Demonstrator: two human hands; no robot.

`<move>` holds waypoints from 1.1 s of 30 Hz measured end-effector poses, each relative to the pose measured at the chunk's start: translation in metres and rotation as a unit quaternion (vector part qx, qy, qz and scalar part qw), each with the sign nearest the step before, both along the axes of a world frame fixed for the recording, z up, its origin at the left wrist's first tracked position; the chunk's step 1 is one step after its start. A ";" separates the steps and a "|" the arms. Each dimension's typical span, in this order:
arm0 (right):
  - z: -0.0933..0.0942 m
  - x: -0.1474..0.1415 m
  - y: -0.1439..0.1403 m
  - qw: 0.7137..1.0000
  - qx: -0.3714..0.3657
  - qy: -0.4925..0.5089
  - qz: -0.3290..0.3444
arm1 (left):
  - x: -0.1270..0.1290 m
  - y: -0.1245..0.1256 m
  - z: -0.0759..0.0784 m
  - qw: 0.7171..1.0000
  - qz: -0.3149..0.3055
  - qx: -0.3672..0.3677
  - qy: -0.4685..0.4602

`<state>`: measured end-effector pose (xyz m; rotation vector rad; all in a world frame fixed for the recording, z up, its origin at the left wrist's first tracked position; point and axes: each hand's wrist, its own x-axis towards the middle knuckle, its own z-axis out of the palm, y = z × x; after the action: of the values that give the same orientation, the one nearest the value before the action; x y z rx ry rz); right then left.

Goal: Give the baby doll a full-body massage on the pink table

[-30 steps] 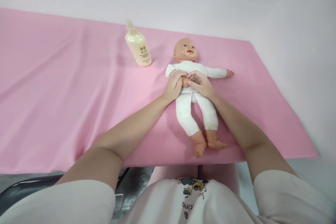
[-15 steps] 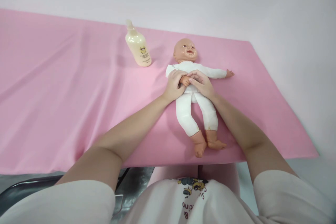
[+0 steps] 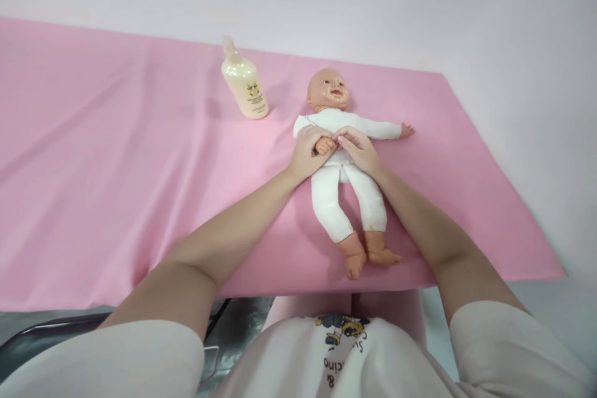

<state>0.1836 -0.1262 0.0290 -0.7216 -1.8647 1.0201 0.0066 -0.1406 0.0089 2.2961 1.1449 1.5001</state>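
A baby doll (image 3: 342,115) with a white cloth body lies on its back, its head toward the far edge and its bare feet toward me. My left hand (image 3: 308,150) is wrapped round the doll's bent arm, and the doll's small hand pokes out beside my thumb. Against the doll's belly, my right hand (image 3: 358,148) has its thumb and fingers curled together at the tip of that small hand. What lies between those fingertips is partly hidden. The doll's other arm stretches out to the right.
A pump bottle (image 3: 247,88) of pale yellow liquid with a cow picture stands left of the doll. Pink cloth (image 3: 116,168) covers the table, with folds on the left. Below the front edge at left is a black chair part (image 3: 46,329).
The doll's small hand has shifted slightly left within my grip, and my right fingertips now sit at its end. The bottle stays where it stood.
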 end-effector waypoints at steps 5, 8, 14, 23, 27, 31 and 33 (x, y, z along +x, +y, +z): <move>0.000 0.000 -0.001 1.000 0.014 -0.011 -0.007 | -0.001 0.000 0.001 1.000 -0.003 -0.005 -0.013; 0.000 0.000 -0.001 1.000 0.013 -0.009 -0.005 | 0.000 0.001 0.000 1.000 -0.003 -0.007 -0.010; -0.003 0.000 0.000 1.000 0.009 -0.006 -0.004 | 0.001 0.000 -0.001 1.000 0.000 0.015 -0.004; 0.001 0.000 -0.002 1.000 -0.012 -0.013 0.005 | -0.003 0.002 -0.004 1.000 -0.009 0.001 -0.021; -0.001 0.000 -0.002 1.000 -0.009 -0.001 0.005 | -0.003 0.004 -0.007 0.998 -0.026 0.030 -0.039; -0.001 0.000 -0.002 1.000 -0.009 0.012 0.012 | -0.003 0.003 -0.007 0.998 -0.027 0.045 -0.044; -0.001 0.000 -0.002 1.000 -0.009 0.009 0.010 | -0.002 0.002 -0.006 0.998 -0.024 0.040 -0.039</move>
<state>0.1838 -0.1283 0.0282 -0.7025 -1.8540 1.0537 0.0042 -0.1386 0.0034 2.2767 1.0201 1.6312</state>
